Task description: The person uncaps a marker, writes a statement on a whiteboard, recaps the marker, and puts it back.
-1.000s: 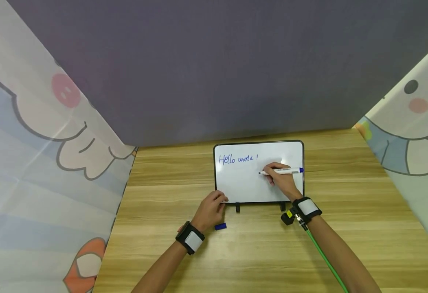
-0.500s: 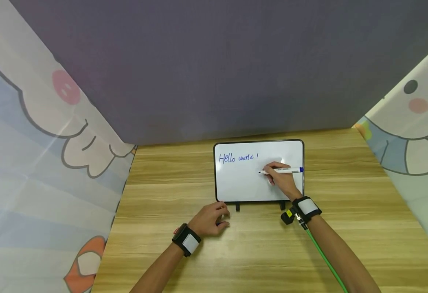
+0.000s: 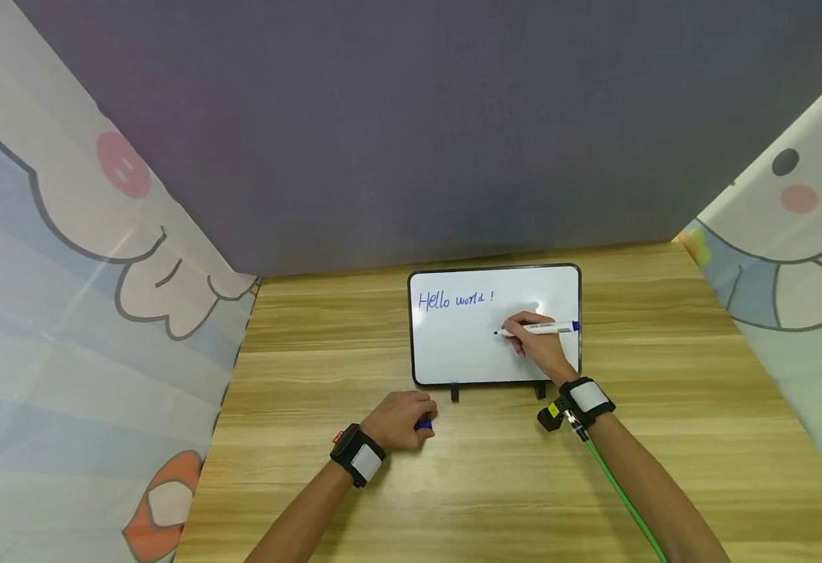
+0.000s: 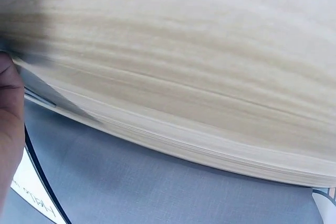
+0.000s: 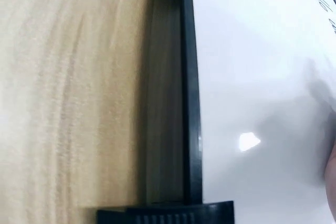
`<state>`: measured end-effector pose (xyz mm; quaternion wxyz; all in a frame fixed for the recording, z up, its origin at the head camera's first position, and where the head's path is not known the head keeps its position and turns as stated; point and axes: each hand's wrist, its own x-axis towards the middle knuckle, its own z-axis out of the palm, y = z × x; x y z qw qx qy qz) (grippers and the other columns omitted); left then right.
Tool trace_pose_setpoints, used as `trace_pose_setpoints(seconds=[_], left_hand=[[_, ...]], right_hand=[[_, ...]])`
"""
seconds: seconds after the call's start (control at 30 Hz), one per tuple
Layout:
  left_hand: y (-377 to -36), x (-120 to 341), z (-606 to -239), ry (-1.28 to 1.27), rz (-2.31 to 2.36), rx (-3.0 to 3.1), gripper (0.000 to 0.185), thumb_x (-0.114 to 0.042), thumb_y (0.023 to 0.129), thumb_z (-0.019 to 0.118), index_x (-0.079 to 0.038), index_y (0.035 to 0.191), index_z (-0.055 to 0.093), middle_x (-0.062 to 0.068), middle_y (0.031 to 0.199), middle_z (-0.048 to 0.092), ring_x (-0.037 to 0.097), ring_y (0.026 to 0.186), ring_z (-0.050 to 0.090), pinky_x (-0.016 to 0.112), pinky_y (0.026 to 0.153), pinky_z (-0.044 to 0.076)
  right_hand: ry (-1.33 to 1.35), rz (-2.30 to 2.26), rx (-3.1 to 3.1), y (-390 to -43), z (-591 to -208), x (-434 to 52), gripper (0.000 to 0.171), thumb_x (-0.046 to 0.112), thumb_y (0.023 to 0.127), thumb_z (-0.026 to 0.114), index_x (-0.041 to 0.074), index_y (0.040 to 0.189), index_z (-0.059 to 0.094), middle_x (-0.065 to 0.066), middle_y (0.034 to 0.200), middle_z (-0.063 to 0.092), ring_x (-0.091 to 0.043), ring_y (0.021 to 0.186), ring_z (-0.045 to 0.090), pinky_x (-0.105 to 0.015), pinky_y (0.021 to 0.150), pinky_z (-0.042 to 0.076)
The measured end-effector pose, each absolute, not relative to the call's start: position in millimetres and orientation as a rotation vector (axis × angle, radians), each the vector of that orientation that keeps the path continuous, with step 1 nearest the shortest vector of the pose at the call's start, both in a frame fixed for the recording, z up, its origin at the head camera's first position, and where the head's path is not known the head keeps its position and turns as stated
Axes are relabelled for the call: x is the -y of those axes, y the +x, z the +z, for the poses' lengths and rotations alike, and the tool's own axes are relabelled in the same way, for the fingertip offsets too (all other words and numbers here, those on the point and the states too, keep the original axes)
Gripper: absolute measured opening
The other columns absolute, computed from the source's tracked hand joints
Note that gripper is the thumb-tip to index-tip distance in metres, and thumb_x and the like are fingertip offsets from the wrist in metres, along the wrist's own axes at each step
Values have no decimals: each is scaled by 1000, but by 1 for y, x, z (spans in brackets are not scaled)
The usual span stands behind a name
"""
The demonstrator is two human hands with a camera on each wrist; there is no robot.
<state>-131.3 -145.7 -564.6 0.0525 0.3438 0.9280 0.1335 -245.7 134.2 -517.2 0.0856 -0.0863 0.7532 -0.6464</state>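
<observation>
Marker (image 3: 543,328) sits pinched in your right hand (image 3: 539,349), its dark tip low over the middle of the whiteboard (image 3: 453,344), below and right of the blue "Hello world !". The marker is a slim white barrel with a blue end pointing right. The whiteboard is glossy white with a rounded black frame and two small black feet, lying on the wood-grain table (image 3: 664,438). Your left hand (image 3: 400,420) rests on the table just in front of the board's near left corner, fingers curled round the small blue cap (image 3: 422,425). A second ago that hand touched the board's corner and the cap lay free beside it.
</observation>
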Motion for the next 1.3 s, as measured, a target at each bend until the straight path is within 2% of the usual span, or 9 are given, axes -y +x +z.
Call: trace_pose_setpoints(seconds=[0.2,0.37,0.5,0.67,0.83,1.03,1.27,1.3], left_hand=[[-132,140,-561,1029,394,-2809,18,-35,78,71,-22,83,58,-13,78,50,0,65,42,12,54,32],[-134,136,-560,1017,425,-2813,18,-35,78,70,-22,84,59,-13,80,52,0,65,43,13,54,34],[-136,131,-557,1016,471,-2829,16,-34,79,69,-23,85,60,-13,82,55,-1,65,46,14,56,37],[-140,123,-555,1038,471,-2881,15,-34,79,68,-23,84,58,-13,81,53,-1,63,45,13,54,35],[-144,115,-554,1034,489,-2932,16,-35,80,68,-23,83,57,-13,81,52,-1,63,45,13,54,34],[-147,109,-552,983,509,-2957,16,-35,81,67,-22,84,57,-12,81,51,-1,63,44,13,53,33],[-150,104,-551,910,532,-3006,19,-36,84,65,-19,88,59,-10,80,49,1,62,44,13,52,33],[-150,103,-551,901,547,-3008,19,-35,84,65,-18,89,59,-10,80,50,1,63,44,13,52,33]], right_hand=[[-308,-1910,-2264,-242,-533,-136,22,16,90,59,-6,91,63,2,59,56,-7,47,49,-24,41,42],[-323,-1936,-2238,-236,-542,-136,22,17,89,61,-5,89,64,-1,60,58,-7,46,49,-25,40,42],[-340,-1957,-2198,-229,-546,-133,21,15,90,60,-5,89,64,-1,60,58,-6,46,48,-24,40,41],[-387,-1943,-2141,-218,-542,-128,20,11,92,57,-8,90,63,0,58,57,-7,45,47,-24,39,41],[-367,-1928,-2105,-210,-541,-126,20,8,91,56,-11,91,62,-6,59,57,-7,45,47,-24,39,41],[-319,-1911,-2102,-213,-560,-124,25,19,90,60,-6,90,64,-5,61,57,-6,45,49,-23,40,42],[-334,-1892,-2093,-203,-545,-119,20,11,91,57,-8,91,64,-35,71,54,-8,46,49,-24,40,42],[-343,-1890,-2091,-203,-546,-119,20,12,91,58,-8,90,64,-34,71,54,-8,46,49,-24,40,42]])
